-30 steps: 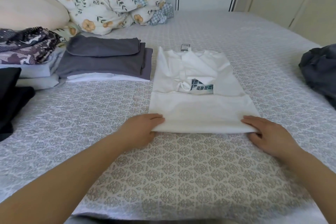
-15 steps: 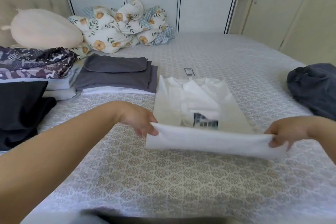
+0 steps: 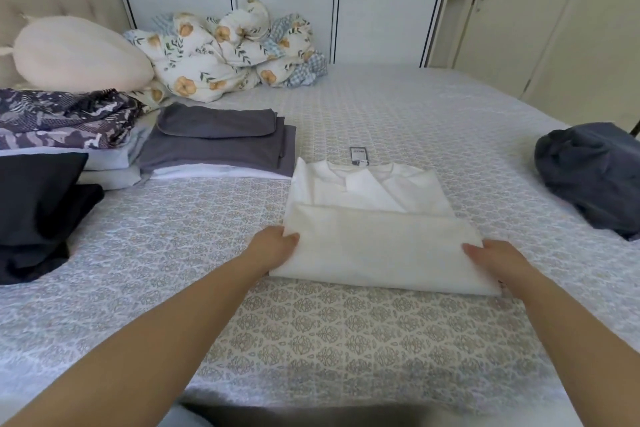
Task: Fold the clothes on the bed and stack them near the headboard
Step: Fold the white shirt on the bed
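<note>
White folded shirt [image 3: 377, 243] on bed [image 3: 311, 329], left hand [image 3: 273, 250] and right hand [image 3: 498, 258] gripping its ends

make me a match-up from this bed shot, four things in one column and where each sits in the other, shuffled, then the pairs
Things
1. white shirt
2. grey folded stack
3. dark blue bundle
4. floral quilt

Places
A. unfolded at the bed's right edge
B. bunched against the cabinets, far end
C. between the two hands
D. just left of the shirt's collar end

Pairs: 1-C, 2-D, 3-A, 4-B
</note>
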